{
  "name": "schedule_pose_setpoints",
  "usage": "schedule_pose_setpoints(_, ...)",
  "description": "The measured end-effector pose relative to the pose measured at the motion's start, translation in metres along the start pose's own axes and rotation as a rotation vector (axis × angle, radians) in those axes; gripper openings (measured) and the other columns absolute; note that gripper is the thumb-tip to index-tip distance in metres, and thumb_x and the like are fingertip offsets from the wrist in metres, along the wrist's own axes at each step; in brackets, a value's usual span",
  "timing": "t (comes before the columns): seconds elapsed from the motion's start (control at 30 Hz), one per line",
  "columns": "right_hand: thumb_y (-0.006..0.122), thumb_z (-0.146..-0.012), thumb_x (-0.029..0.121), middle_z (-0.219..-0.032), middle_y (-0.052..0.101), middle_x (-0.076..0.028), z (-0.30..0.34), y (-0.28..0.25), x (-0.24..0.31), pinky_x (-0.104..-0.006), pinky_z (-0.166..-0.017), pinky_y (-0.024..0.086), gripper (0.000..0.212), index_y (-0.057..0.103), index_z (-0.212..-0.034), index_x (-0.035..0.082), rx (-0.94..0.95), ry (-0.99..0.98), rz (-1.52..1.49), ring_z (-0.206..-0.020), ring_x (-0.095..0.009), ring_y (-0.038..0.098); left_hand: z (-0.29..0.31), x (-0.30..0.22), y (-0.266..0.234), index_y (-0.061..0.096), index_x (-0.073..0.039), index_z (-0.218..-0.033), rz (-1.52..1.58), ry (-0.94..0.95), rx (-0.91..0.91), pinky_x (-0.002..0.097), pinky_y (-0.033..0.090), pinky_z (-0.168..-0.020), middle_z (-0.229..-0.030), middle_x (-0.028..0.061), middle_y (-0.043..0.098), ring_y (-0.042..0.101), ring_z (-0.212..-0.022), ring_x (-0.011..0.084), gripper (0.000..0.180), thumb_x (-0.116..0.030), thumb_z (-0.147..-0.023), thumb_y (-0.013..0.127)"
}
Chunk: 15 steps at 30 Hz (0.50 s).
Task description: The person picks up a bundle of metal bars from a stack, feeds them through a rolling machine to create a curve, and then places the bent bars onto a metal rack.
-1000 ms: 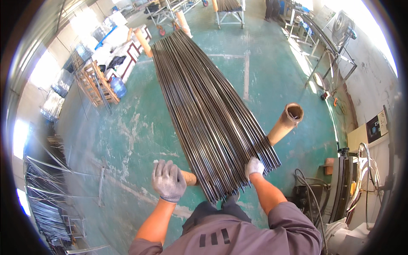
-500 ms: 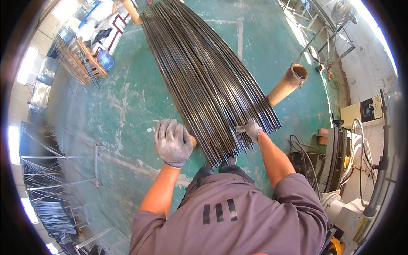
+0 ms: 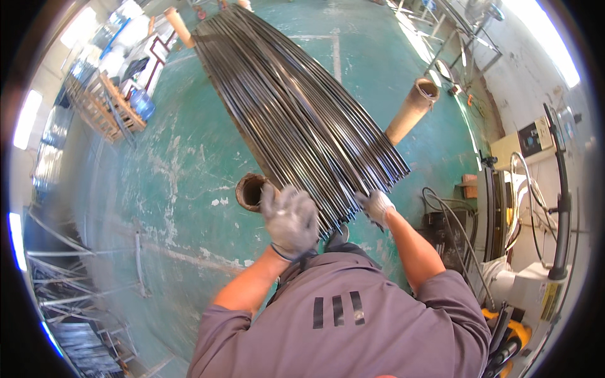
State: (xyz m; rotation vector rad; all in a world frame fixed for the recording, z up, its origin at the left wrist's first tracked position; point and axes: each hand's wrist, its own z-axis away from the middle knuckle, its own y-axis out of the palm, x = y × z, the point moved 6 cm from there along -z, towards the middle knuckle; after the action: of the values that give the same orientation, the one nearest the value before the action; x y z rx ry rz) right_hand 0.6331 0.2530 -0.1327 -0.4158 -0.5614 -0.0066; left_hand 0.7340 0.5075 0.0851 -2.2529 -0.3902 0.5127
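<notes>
left hand (image 3: 291,220): open, empty, by cardboard tube (image 3: 250,193), dark inside | right hand (image 3: 377,208): curled at rods (image 3: 287,116), hold unclear

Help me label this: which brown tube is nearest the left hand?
The near-left brown tube: the left hand partly hides its open rim; the other tubes are farther off.

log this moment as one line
left hand: open, by near-left tube | right hand: at near ends of rods, grip unclear | floor: green
</notes>
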Motion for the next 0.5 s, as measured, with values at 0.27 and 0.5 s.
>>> schedule_pose_setpoints(0.27,0.079,-0.093,0.048,-0.094,0.074,-0.025,0.243,0.006,-0.205,-0.0489,-0.079,0.055,0.047,0.072,-0.109,0.005,-0.344,0.154,0.419,-0.091,-0.046,0.071,0.144,0.053,0.247,0.071,-0.004,-0.12,1.271,-1.122,0.391,0.0372,0.058,-0.095,-0.109,0.0091,0.075,0.071,-0.101,0.0218,0.027,-0.024,-0.103,0.071)
schedule_pose_setpoints(0.5,0.082,-0.086,0.045,-0.085,0.073,-0.018,0.42,0.082,-0.299,-0.0524,-0.077,0.056,0.038,0.07,-0.088,0.009,-0.586,0.419,0.326,-0.086,-0.042,0.072,0.047,0.012,0.266,0.065,0.0,-0.106,2.153,-1.558,0.43,0.0467,0.058,-0.094,-0.098,0.0144,0.07,0.068,-0.092,0.0309,0.028,-0.028,-0.105,0.066)
